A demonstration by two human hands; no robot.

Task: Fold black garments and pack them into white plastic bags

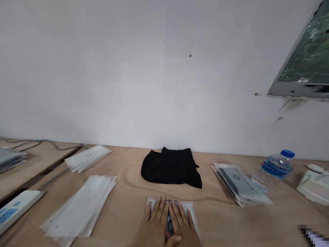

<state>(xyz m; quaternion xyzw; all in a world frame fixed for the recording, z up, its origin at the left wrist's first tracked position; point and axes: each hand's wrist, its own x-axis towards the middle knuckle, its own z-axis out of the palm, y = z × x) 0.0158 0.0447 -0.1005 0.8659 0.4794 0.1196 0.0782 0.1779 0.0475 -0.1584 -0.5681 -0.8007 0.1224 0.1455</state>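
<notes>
My left hand (155,224) and my right hand (183,224) lie flat, side by side, on a frosted plastic pouch (191,207) at the front middle of the table. Fingers point forward and press on its top, and the thumbs meet near the bottom edge. Between the hands shows something dark with a round pale mark, seemingly inside the pouch. Most of the pouch is hidden under my hands. Just beyond it lies a folded black cloth (171,168), apart from my fingers.
Left are stacks of frosted pouches (86,202) (88,157) and a power strip (19,209). Right are filled pouches (239,183), a water bottle (277,166), a white device (315,185) and a pixelated object (315,236). A white wall (164,85) stands behind the wooden table (210,223).
</notes>
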